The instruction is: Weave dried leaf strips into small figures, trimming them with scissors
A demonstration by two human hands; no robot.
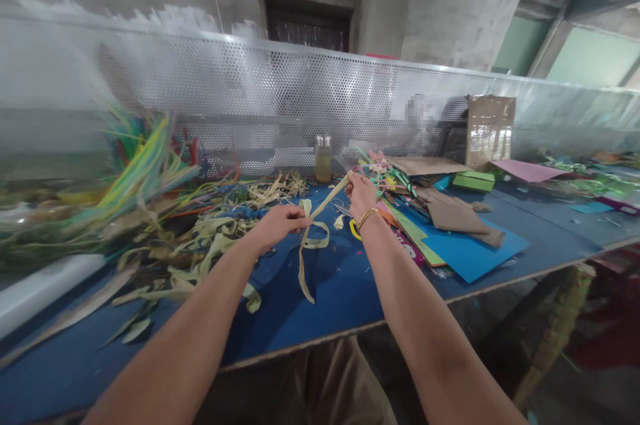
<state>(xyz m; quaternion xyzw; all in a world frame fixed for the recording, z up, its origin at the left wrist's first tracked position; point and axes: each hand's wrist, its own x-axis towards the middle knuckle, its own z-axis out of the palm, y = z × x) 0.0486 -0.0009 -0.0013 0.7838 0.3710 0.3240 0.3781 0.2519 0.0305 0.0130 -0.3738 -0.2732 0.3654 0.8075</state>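
A pale, flat strip (pixel 327 200) of what looks like dried leaf is stretched between my two hands above the blue table. My left hand (pixel 287 219) pinches it where it loops and crosses, and one loop curls out to the right of the fingers. From that pinch a darker tail hangs toward the tabletop. My right hand (pixel 362 195), with a gold bracelet at the wrist, grips the upper end, farther from me. Scissors with yellow handles (pixel 355 230) lie partly hidden beside my right wrist.
Loose dried strips (pixel 217 241) are heaped at left, near a bundle of coloured strands (pixel 137 165). A glass jar (pixel 323 159) stands before the perforated metal screen (pixel 280 91). Blue card (pixel 500 248) and brown cardboard (pixel 453 213) lie at right. The table's front edge (pixel 310 343) is close to me.
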